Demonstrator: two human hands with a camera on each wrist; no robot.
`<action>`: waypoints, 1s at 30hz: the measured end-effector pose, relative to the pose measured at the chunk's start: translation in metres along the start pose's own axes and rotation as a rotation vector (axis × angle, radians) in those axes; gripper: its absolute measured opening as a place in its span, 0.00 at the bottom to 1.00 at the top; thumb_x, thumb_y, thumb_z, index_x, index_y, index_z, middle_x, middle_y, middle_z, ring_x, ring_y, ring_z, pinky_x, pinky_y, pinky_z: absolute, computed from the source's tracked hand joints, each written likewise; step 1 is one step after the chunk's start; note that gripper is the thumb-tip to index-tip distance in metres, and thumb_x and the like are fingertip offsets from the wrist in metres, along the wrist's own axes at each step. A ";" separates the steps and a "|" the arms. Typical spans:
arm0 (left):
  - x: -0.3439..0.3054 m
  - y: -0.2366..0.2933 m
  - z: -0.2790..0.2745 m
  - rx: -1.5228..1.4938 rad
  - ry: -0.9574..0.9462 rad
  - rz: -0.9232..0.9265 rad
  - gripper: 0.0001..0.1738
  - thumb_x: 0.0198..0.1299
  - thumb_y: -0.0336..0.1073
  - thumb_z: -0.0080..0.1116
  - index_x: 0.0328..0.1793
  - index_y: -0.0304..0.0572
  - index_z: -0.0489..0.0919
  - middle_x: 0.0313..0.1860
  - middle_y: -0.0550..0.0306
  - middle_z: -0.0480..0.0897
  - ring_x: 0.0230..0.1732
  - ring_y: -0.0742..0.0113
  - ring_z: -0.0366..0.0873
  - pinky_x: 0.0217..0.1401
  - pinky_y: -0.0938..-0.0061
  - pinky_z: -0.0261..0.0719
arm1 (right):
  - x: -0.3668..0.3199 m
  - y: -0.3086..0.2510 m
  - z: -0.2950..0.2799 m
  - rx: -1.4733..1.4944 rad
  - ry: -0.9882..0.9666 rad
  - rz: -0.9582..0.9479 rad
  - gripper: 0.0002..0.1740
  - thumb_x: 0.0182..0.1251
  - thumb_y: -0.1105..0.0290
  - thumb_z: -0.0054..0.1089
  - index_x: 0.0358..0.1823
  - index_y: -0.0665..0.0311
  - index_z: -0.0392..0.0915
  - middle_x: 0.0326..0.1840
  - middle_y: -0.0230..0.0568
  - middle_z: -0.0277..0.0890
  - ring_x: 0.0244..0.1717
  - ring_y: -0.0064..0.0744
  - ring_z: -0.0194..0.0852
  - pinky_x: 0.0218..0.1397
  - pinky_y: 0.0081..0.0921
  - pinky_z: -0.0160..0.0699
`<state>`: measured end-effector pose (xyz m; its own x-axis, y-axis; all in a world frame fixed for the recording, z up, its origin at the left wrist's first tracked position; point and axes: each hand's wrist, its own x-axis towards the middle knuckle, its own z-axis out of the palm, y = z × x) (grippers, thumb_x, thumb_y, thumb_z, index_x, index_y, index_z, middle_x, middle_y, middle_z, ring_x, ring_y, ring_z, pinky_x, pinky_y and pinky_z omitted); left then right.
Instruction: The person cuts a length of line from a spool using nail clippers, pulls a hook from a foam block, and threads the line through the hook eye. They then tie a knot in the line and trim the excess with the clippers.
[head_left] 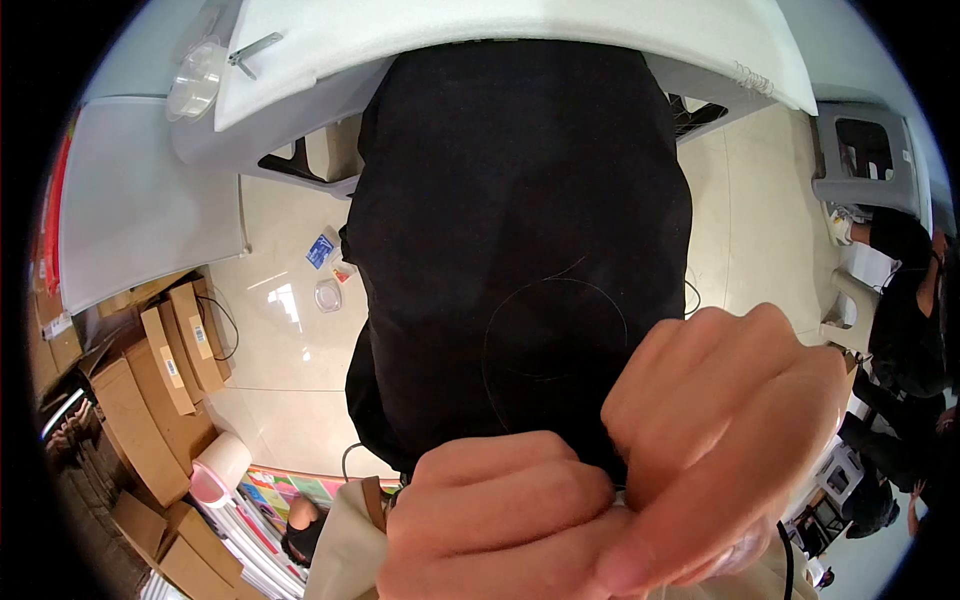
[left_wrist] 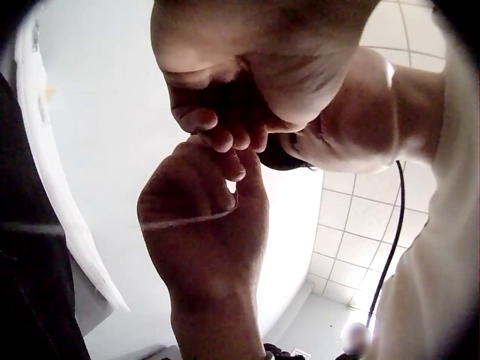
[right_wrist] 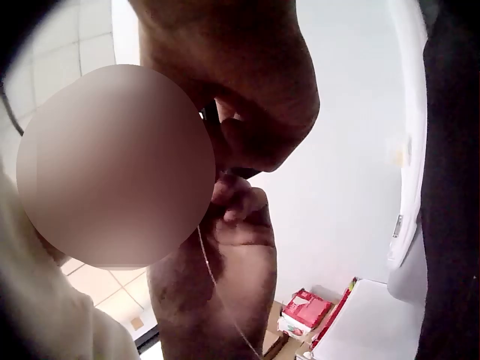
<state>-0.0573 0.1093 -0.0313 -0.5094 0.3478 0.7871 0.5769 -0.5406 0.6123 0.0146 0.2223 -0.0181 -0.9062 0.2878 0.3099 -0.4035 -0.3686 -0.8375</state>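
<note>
Both hands are close together in front of the chest, fingers curled and fingertips meeting. In the head view the left hand is at the bottom middle, and the right hand comes against it from the right. A fine, springy wire curves in a wide loop over the black cloth on the lap. In the left wrist view the wire runs across the right palm to the pinched fingertips. The right wrist view shows the wire trailing down past the left hand. The pinched ends are hidden by the fingers.
Ahead is a white table bearing a coil of thin wire and a small metal clipper-like tool. A clear plastic tub is at its left. Cardboard boxes stand at left; people sit at right.
</note>
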 end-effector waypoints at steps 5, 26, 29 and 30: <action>0.004 0.003 -0.001 0.006 -0.018 -0.024 0.10 0.40 0.33 0.58 0.25 0.32 0.76 0.18 0.53 0.75 0.15 0.69 0.68 0.13 0.79 0.62 | 0.019 0.007 -0.004 0.062 -0.052 -0.076 0.09 0.54 0.73 0.71 0.29 0.71 0.82 0.14 0.42 0.76 0.08 0.25 0.67 0.08 0.17 0.49; 0.003 -0.003 -0.004 -0.151 -0.016 -0.056 0.08 0.50 0.29 0.58 0.26 0.32 0.72 0.19 0.48 0.74 0.15 0.60 0.71 0.13 0.72 0.71 | 0.003 0.006 -0.012 0.067 -0.131 -0.045 0.17 0.54 0.74 0.72 0.17 0.64 0.70 0.12 0.42 0.72 0.05 0.24 0.61 0.08 0.18 0.45; -0.004 0.009 0.008 -0.080 0.110 -0.261 0.08 0.47 0.29 0.59 0.23 0.31 0.73 0.17 0.48 0.73 0.14 0.61 0.72 0.14 0.74 0.69 | 0.003 0.008 -0.013 0.081 -0.143 -0.046 0.18 0.54 0.74 0.72 0.15 0.63 0.68 0.12 0.42 0.71 0.05 0.24 0.60 0.07 0.18 0.45; 0.001 0.020 0.005 -0.201 0.065 -0.502 0.08 0.43 0.29 0.60 0.21 0.30 0.74 0.15 0.49 0.73 0.13 0.64 0.72 0.14 0.77 0.68 | 0.003 0.009 -0.014 0.085 -0.146 -0.048 0.19 0.54 0.74 0.72 0.15 0.63 0.68 0.12 0.42 0.71 0.05 0.24 0.60 0.07 0.19 0.45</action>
<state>-0.0431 0.1022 -0.0181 -0.7333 0.5561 0.3913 0.1224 -0.4581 0.8804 0.0105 0.2320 -0.0306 -0.8920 0.1776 0.4158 -0.4502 -0.4326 -0.7811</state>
